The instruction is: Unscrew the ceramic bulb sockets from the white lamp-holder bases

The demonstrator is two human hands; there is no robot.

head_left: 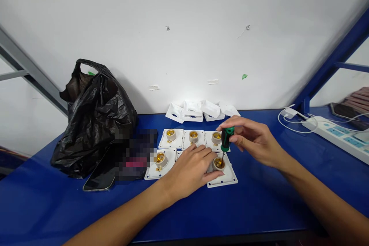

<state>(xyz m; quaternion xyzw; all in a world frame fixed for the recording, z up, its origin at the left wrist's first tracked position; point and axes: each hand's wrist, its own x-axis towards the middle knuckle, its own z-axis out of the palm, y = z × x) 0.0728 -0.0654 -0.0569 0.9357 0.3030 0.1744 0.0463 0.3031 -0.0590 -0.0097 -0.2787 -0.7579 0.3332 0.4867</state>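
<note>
free blue tabletop [190,219] at near middle between the forearms [135,215], open lane to the right between right hand [255,142] and power strip [340,136], socket plates [229,177] crowding the middle, white covers [211,108] at the far edge, black bag [100,123] blocking left

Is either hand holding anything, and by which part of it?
The right hand holds a screwdriver by its green and black handle. The left hand curls beside the lamp socket; whether it grips that cannot be told.
</note>
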